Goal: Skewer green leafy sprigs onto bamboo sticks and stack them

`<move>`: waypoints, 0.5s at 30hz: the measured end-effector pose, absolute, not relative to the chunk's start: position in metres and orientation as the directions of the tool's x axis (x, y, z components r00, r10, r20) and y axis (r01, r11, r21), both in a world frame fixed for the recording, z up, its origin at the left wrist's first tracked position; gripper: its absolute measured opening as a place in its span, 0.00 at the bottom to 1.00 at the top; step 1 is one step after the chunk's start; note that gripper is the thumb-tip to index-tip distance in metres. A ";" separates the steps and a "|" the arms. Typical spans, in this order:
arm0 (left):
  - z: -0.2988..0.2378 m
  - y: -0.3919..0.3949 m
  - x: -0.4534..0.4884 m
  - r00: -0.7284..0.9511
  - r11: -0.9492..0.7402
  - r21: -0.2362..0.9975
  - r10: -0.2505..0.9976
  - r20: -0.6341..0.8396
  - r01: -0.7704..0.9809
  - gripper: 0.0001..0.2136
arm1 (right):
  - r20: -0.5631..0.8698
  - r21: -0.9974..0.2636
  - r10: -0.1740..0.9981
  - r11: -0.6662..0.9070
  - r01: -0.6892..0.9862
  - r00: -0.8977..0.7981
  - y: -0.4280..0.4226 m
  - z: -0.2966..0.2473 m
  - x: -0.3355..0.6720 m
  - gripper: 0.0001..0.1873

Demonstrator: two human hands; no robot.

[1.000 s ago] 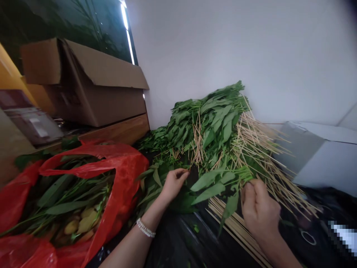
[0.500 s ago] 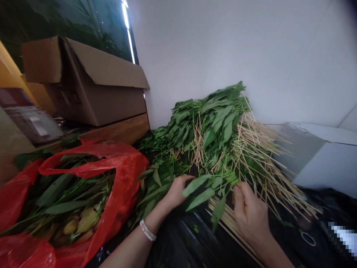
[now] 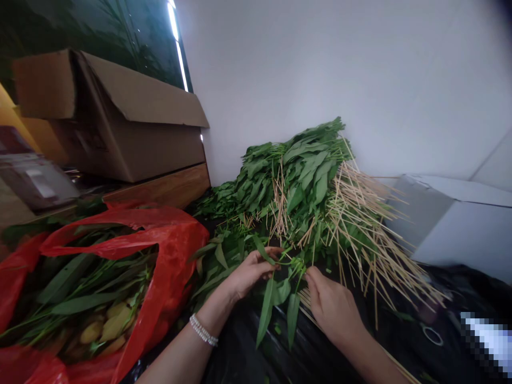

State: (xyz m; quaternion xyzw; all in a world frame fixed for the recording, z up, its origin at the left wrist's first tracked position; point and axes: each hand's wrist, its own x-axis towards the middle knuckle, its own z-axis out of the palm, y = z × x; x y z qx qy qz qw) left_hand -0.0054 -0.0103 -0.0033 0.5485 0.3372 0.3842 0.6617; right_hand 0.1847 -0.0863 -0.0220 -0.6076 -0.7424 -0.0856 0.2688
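Both my hands meet over a small bunch of leafy greens [image 3: 276, 298], with long pointed leaves hanging down and short light-green stems gathered on the right. My left hand [image 3: 252, 272], a beaded bracelet on its wrist, has its fingers closed on a leafy stem of this bunch. My right hand [image 3: 334, 301] is closed at the bunch's right end, pinching a thin bamboo skewer that is mostly hidden by the fingers. Under the right hand lie more bamboo skewers [image 3: 304, 301]. Behind them is a large pile of skewered greens [image 3: 308, 170] with bare skewer ends [image 3: 380, 240] sticking out right.
At left, a red plastic bag [image 3: 176, 240] holds loose greens and some yellowish roundish pieces. A cardboard box [image 3: 156, 144] stands behind it. To the right are a white box [image 3: 468, 229] and a ring [image 3: 432, 335] on black plastic sheeting [image 3: 248, 346]. A white wall [image 3: 320, 64] rises behind.
My right hand has moved left toward my left hand, bringing the bunch along. The leaves now hang lower, and my left fingers have closed on a stem. The view has shifted slightly right.
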 end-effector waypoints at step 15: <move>-0.011 -0.003 -0.006 0.356 0.178 0.955 0.931 -0.085 -0.238 0.16 | 0.478 -0.224 0.863 0.299 0.928 -0.163 -0.090 -0.018 0.179 0.11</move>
